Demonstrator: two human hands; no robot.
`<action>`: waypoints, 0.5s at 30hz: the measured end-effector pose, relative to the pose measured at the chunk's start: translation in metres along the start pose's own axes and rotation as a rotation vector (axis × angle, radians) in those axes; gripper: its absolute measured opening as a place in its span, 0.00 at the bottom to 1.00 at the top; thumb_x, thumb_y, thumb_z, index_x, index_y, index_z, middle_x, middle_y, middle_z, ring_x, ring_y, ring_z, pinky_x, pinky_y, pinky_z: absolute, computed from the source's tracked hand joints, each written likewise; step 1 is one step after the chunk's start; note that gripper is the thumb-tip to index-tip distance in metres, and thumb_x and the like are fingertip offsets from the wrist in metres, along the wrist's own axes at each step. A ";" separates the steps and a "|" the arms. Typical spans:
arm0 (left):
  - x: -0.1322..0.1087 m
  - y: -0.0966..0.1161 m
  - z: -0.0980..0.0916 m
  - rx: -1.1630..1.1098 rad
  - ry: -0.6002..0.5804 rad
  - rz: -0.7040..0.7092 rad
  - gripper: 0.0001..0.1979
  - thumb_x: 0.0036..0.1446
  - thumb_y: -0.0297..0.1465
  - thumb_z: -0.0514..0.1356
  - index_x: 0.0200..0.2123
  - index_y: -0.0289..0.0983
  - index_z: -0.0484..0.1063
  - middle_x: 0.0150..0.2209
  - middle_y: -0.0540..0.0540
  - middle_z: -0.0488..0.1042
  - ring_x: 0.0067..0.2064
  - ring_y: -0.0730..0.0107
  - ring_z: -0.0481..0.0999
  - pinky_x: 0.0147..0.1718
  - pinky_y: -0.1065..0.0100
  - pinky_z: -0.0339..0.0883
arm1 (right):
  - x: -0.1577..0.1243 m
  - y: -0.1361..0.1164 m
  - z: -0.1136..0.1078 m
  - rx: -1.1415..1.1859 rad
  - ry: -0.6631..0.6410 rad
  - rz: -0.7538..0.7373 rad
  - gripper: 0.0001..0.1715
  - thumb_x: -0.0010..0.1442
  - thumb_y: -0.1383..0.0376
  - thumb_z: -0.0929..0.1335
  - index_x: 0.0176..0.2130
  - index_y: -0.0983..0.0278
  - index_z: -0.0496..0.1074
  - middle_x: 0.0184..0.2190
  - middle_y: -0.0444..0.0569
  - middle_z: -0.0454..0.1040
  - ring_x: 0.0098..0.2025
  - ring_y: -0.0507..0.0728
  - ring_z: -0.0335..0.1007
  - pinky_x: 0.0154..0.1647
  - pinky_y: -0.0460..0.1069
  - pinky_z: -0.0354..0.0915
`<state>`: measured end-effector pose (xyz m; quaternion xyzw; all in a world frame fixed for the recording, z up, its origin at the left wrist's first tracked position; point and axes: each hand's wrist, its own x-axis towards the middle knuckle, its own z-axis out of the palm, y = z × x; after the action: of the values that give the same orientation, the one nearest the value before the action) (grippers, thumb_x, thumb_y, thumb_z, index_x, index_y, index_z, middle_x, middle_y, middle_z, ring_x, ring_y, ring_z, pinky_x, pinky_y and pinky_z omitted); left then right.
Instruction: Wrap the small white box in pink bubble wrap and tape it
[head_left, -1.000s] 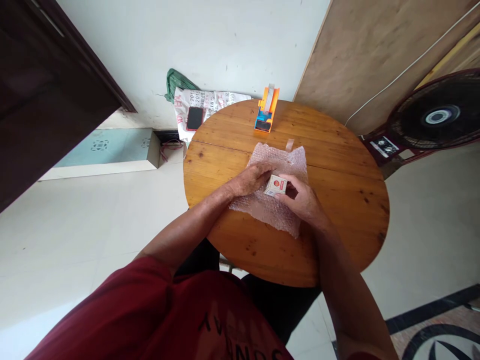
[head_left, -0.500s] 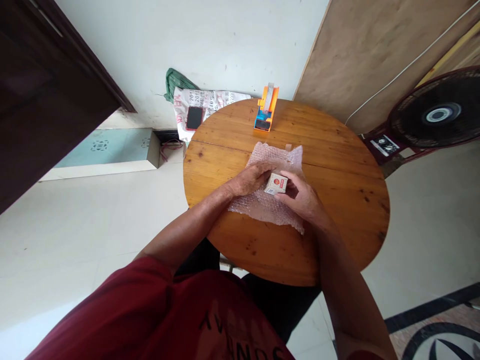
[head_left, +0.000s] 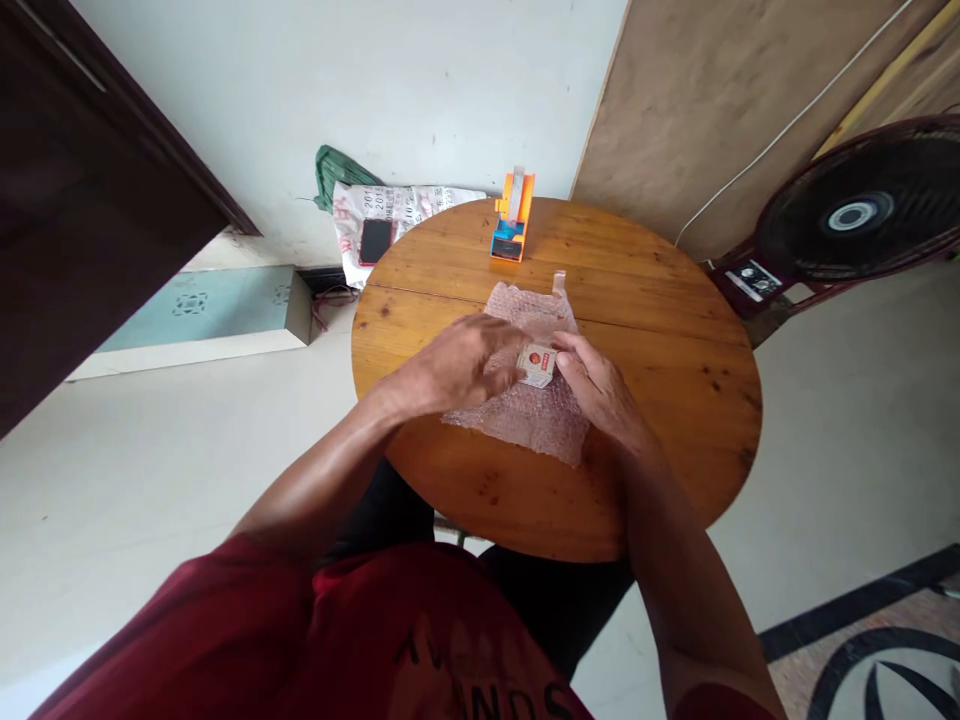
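A small pale box [head_left: 538,365] with a red round print rests on a sheet of bubble wrap [head_left: 517,425], which lies on the round wooden table [head_left: 660,400]. My left hand [head_left: 469,365] arches at the box's left side, thumb and fingers apart; whether its fingertips touch the box is unclear. At the right side, my right hand [head_left: 596,390] has thumb and fingers at the wrap's raised right edge, close against the box. From the wrap's far edge sticks a short strip of clear tape [head_left: 559,283].
An orange and blue tape dispenser [head_left: 513,218] stands at the table's far side. Beyond the table's left rim, a phone [head_left: 376,241] lies on a printed white sack [head_left: 346,225]. A dark fan [head_left: 855,215] is at the right, and a pale blue box-like block [head_left: 202,310] at the left.
My left hand has lifted and drawn back left from the box. The wrap's right edge has come inward with my right hand, and more of the tape strip shows.
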<state>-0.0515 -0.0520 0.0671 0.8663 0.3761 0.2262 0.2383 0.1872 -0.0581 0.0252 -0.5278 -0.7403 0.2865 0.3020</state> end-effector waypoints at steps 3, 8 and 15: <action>-0.027 0.026 0.001 0.272 -0.182 0.149 0.26 0.57 0.39 0.65 0.57 0.37 0.71 0.57 0.39 0.74 0.63 0.48 0.67 0.67 0.43 0.51 | -0.001 0.002 0.000 0.005 0.004 -0.019 0.26 0.68 0.52 0.60 0.58 0.61 0.69 0.57 0.56 0.75 0.57 0.64 0.72 0.59 0.61 0.65; -0.055 0.027 0.046 0.488 -0.223 0.123 0.23 0.56 0.32 0.64 0.55 0.36 0.72 0.60 0.36 0.70 0.66 0.44 0.62 0.68 0.40 0.47 | 0.001 0.009 0.004 0.027 0.012 -0.038 0.25 0.68 0.52 0.60 0.57 0.62 0.70 0.56 0.56 0.76 0.56 0.63 0.73 0.59 0.60 0.65; -0.045 0.016 0.065 0.499 0.013 0.107 0.06 0.61 0.28 0.58 0.38 0.36 0.76 0.49 0.41 0.75 0.59 0.52 0.68 0.65 0.48 0.54 | 0.005 0.018 0.004 0.080 0.055 -0.001 0.27 0.69 0.47 0.58 0.54 0.59 0.72 0.54 0.54 0.78 0.56 0.63 0.73 0.59 0.60 0.65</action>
<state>-0.0334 -0.1115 0.0155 0.9154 0.3757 0.1444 0.0025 0.1934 -0.0486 0.0102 -0.5224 -0.7200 0.3011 0.3434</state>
